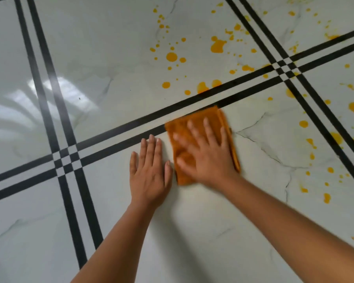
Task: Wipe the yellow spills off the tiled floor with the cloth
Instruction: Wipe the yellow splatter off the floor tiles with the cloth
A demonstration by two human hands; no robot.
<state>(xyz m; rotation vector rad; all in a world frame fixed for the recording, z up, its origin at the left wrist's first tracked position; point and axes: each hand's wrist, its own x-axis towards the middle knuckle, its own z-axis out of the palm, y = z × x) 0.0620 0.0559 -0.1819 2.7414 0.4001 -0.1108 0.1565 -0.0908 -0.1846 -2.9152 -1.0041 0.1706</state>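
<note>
Right hand point(208, 158), grip wide, presses orange cloth point(212, 114); left hand point(149, 172) flat on tiled floor point(110, 58). Sweep evenly toward yellow spills point(218, 46).

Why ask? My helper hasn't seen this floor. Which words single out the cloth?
On the white floor, find the black double line crossing the middle. Below it the cloth lies under the right hand: folded orange-brown fabric, unlike the yellow spills.
</note>
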